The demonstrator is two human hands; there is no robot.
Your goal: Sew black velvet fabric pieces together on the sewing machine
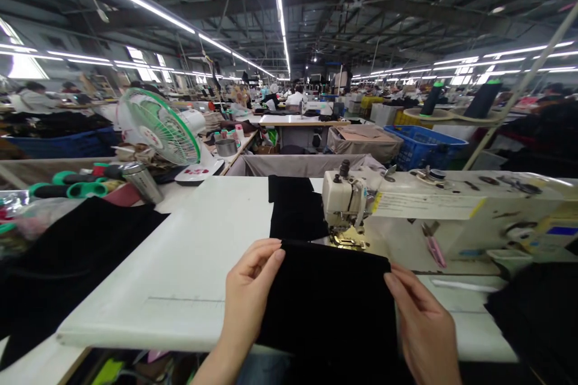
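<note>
In front of the industrial sewing machine (397, 234), the black fabric panel (332, 301) is pinched at its upper corners by the left hand (253, 283) and the right hand (422, 310) and, being apparently light, soft and limp, is best held there.

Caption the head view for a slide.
Left hand and right hand hold black cloth by its upper corners before a sewing machine.
</note>
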